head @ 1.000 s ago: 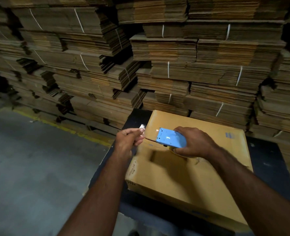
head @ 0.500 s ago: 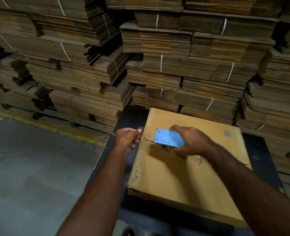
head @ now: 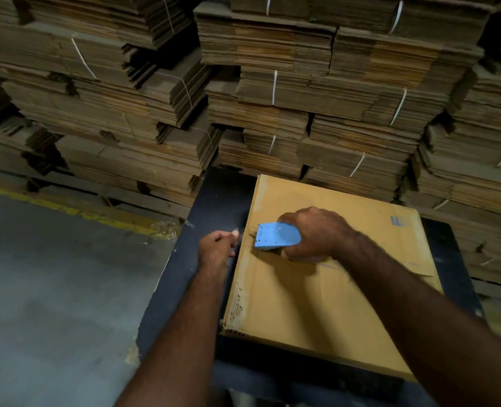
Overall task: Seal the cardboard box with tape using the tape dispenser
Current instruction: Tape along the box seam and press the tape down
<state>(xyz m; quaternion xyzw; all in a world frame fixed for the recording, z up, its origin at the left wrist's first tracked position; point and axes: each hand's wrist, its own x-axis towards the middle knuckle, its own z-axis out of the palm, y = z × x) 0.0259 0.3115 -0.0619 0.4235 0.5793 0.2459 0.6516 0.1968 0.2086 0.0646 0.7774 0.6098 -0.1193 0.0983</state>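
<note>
A flat brown cardboard box [head: 317,304] lies on a dark table [head: 214,201]. My right hand [head: 317,233] grips a blue tape dispenser [head: 275,236] and holds its front end down on the box top near the left edge, over the centre seam. My left hand [head: 217,248] sits at the box's left side with its fingers curled, thumb and fingertips pinched together against the edge where the tape end comes down. The tape itself is too thin to make out.
Tall stacks of strapped, flattened cardboard [head: 302,98] fill the background right behind the table. Grey concrete floor [head: 52,289] with a yellow line [head: 67,207] spreads to the left. The table's far and right margins [head: 446,259] are bare.
The dispenser has come down from above the box onto its top at the left edge. My left hand dropped lower against the box's side. The camera moved closer.
</note>
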